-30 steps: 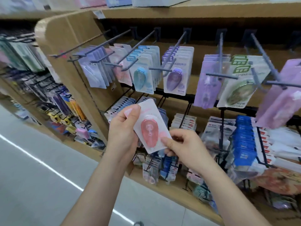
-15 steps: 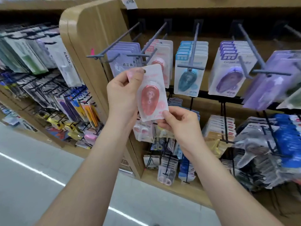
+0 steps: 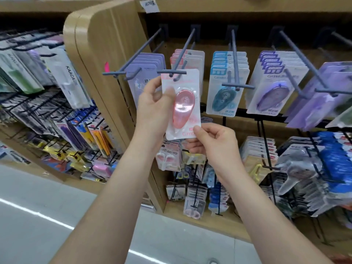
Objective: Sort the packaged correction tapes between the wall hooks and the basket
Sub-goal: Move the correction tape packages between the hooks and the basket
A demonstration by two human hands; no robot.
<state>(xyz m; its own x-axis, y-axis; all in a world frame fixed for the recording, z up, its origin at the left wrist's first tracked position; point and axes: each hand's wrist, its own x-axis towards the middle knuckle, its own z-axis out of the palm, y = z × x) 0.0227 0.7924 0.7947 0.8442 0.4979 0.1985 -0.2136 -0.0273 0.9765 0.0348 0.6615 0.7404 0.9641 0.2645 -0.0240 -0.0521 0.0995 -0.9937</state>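
Observation:
I hold a pink packaged correction tape (image 3: 183, 105) upright with both hands. My left hand (image 3: 152, 109) grips its left edge, thumb on the front. My right hand (image 3: 211, 141) pinches its bottom right corner. The pack's top edge is at the tip of a grey wall hook (image 3: 178, 73), in front of several matching pink packs (image 3: 190, 58) hanging on that hook. Lilac packs (image 3: 146, 73) hang on the hook to the left, blue packs (image 3: 226, 82) and purple packs (image 3: 274, 82) on hooks to the right. No basket is in view.
A wooden shelf end panel (image 3: 102, 60) stands left of the hooks, with racks of pens and stationery (image 3: 57, 111) beyond it. Lower wire racks (image 3: 266, 162) hold more packaged goods. A pale floor (image 3: 47, 216) runs along the bottom left.
Both hands have raised the pink pack from chest height up to the tip of the hook holding the pink packs. The view has shifted left and closer to the hooks.

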